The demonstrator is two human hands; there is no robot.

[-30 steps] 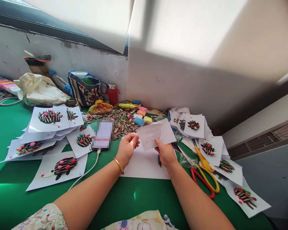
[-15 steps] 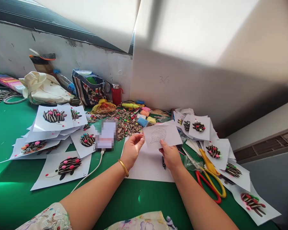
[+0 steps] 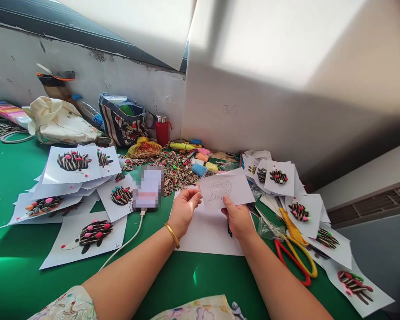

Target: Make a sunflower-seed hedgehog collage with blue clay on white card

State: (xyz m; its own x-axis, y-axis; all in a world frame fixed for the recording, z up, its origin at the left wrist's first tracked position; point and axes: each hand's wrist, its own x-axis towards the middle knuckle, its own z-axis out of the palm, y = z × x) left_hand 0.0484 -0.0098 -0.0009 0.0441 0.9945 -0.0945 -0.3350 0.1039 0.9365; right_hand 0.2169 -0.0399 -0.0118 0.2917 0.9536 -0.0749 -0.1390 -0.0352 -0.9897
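Hedgehog sketch [image 3: 220, 188], drawn in outline on a small sheet of white paper, is held above a larger blank sheet [image 3: 200, 238] on a green tabletop [image 3: 186, 284]. The person's right hand [image 3: 238, 218] clamps the sketch's lower edge, thumb on top. The left hand [image 3: 186, 210], a gold-coloured bangle [image 3: 172, 234] at its wrist, curls just beside the sketch's left edge; whether its fingertips pinch anything cannot be told. Scattered striped seeds [image 3: 174, 173] lie beyond, scissors [image 3: 298, 262] with red and yellow handles rest to the right, and seed-covered hedgehog pictures [image 3: 95, 233] flank both arms.
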